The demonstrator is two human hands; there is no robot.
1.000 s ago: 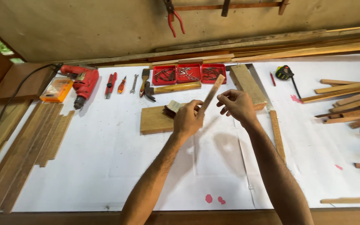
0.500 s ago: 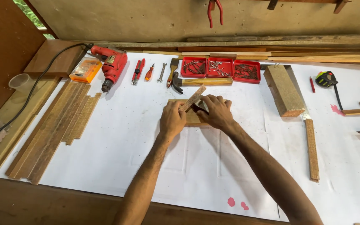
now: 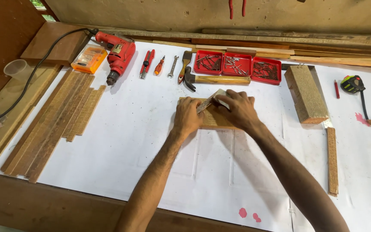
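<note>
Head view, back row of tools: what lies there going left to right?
Orange case → red drill → red utility knife → small screwdriver → wrench → hammer → three red nail trays → wood block → red pencil → tape measure.

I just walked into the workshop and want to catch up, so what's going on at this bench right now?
A person is bent over a paper-covered workbench, both hands down on a flat wooden board. The left hand and right hand together press a thin wood strip onto it. Just beyond lie a hammer, three red trays of nails and a red drill. Wood slats sit at the left.
</note>
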